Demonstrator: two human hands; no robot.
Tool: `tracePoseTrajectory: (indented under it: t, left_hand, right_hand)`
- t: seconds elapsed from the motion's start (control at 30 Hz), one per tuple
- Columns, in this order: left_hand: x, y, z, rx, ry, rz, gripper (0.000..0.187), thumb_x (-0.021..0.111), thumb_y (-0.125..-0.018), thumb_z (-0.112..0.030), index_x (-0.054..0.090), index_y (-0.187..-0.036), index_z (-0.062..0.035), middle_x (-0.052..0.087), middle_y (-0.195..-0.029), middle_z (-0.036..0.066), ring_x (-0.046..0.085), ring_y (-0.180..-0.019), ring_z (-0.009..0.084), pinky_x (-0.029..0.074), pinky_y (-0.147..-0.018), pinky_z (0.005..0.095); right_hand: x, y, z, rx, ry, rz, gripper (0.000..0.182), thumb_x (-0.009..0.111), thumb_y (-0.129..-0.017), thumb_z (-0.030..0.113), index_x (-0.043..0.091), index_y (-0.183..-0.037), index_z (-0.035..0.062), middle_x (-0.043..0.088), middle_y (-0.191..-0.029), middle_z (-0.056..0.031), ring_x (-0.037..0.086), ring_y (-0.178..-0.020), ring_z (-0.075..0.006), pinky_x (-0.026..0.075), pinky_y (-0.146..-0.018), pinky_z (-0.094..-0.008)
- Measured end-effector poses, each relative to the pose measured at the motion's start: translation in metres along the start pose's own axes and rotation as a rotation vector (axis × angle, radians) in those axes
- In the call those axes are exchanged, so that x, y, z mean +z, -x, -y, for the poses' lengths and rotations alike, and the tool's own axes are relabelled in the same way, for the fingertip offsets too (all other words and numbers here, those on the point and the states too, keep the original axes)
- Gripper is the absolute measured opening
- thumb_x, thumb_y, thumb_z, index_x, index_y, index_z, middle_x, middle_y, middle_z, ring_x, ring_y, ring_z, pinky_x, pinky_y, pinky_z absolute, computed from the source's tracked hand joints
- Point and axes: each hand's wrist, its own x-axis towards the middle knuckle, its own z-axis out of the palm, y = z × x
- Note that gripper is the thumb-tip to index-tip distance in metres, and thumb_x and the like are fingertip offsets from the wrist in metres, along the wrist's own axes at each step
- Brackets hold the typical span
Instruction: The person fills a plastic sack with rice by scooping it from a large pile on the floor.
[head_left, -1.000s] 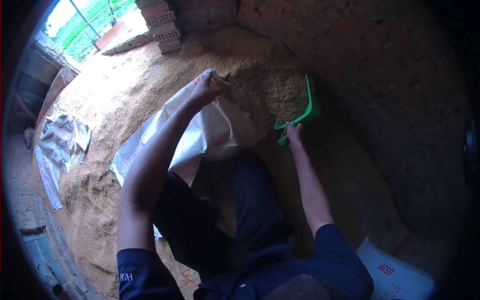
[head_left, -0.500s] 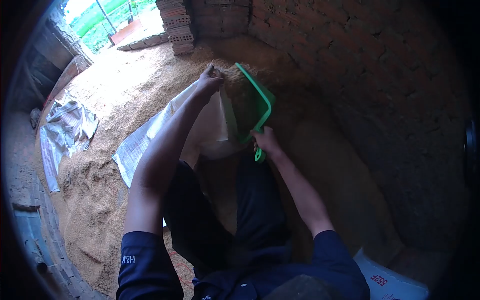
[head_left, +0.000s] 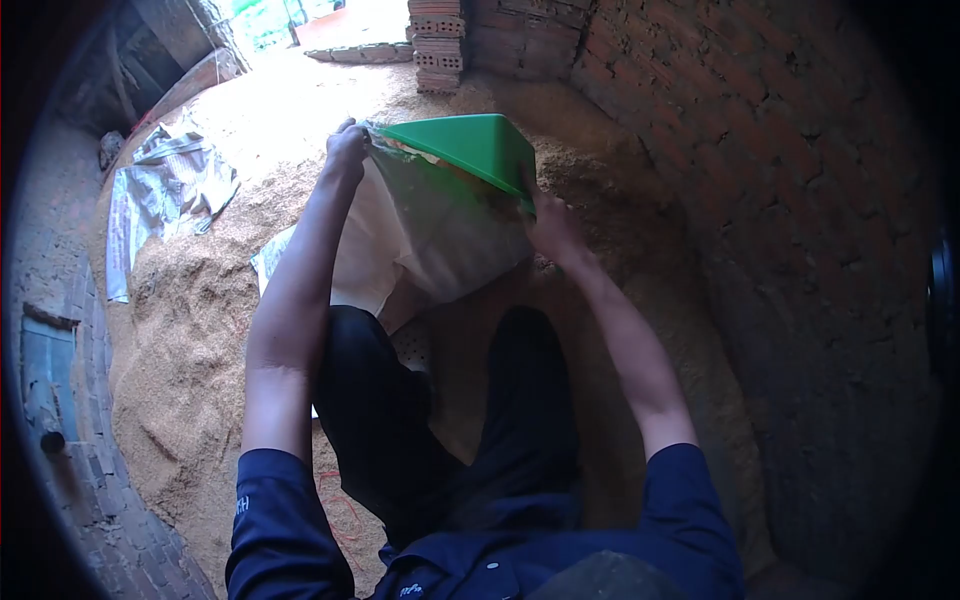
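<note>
My left hand is closed on the rim of a white woven sack, holding its mouth up. In my right hand is a green plastic dustpan-like scoop, gripped near its handle. The scoop is tipped over the sack's mouth with its underside facing up, and its front edge reaches close to my left hand. What lies inside the sack is mostly hidden by the scoop. Around my legs spreads a big heap of tan, grainy, husk-like material.
A crumpled woven sack lies on the heap at left. Brick walls close in the right side, and a stack of hollow bricks stands at the back near a bright opening. Red string lies beside my leg.
My right hand has raised the scoop and turned it over the sack's mouth. My left hand has shifted left with the sack's rim, and the sack now stands wider.
</note>
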Motion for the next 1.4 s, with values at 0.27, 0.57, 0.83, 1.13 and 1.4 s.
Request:
tracePoseTrajectory:
  t: [0.27,0.57,0.83,1.13,1.4]
  left_hand:
    - [-0.035,0.017,-0.014,-0.039,-0.097,-0.201,0.059,0.046,-0.074,0.000,0.037,-0.131,0.0050,0.056,-0.087,0.011,0.052,-0.069,0.0135,0.044,-0.057,0.0261]
    - [0.002,0.030,0.009,0.011,-0.393,0.041,0.067,0.051,-0.073,-0.010,0.030,-0.135,0.0086,0.057,-0.109,0.015,0.053,-0.074,0.0123,0.042,-0.062,0.0239]
    - [0.066,0.041,-0.001,0.165,-1.115,-0.036,0.041,0.058,-0.076,-0.029,0.061,-0.107,-0.0026,0.064,-0.094,0.020,0.062,-0.091,0.0267,0.046,-0.080,0.0357]
    - [0.127,0.025,0.009,0.354,-1.703,0.216,0.022,0.059,-0.079,-0.014,0.063,-0.099,-0.0053,0.060,-0.106,0.016,0.062,-0.096,0.0288,0.051,-0.077,0.0381]
    - [0.089,0.012,0.003,0.243,-1.880,0.613,0.024,0.061,-0.069,0.000,0.068,-0.090,-0.0084,0.066,-0.094,0.013,0.064,-0.090,0.0274,0.052,-0.069,0.0377]
  right_hand:
    - [0.016,-0.001,-0.008,-0.133,0.079,-0.104,0.071,0.054,-0.084,0.019,0.016,-0.143,0.0334,0.058,-0.093,-0.0206,0.061,-0.084,-0.0386,0.051,-0.074,-0.0482]
    - [0.054,0.084,-0.159,-0.053,-0.021,-0.451,0.036,0.059,-0.081,0.013,0.053,-0.117,0.0094,0.062,-0.094,-0.0186,0.061,-0.075,-0.0383,0.051,-0.066,-0.0435]
    - [0.051,0.254,-0.257,0.899,-0.959,-0.194,0.026,0.060,-0.087,0.020,0.056,-0.099,-0.0033,0.064,-0.077,-0.0140,0.059,-0.053,-0.0159,0.048,-0.045,-0.0268]
    - [0.033,0.227,-0.248,0.997,0.893,-0.489,0.054,0.058,-0.084,0.035,0.043,-0.127,0.0049,0.058,-0.111,-0.0193,0.058,-0.097,-0.0348,0.045,-0.085,-0.0439]
    - [0.147,0.003,-0.153,1.256,-1.036,0.459,0.060,0.048,-0.086,0.056,0.061,-0.090,-0.0019,0.064,-0.073,-0.0149,0.064,-0.068,-0.0229,0.054,-0.058,-0.0375]
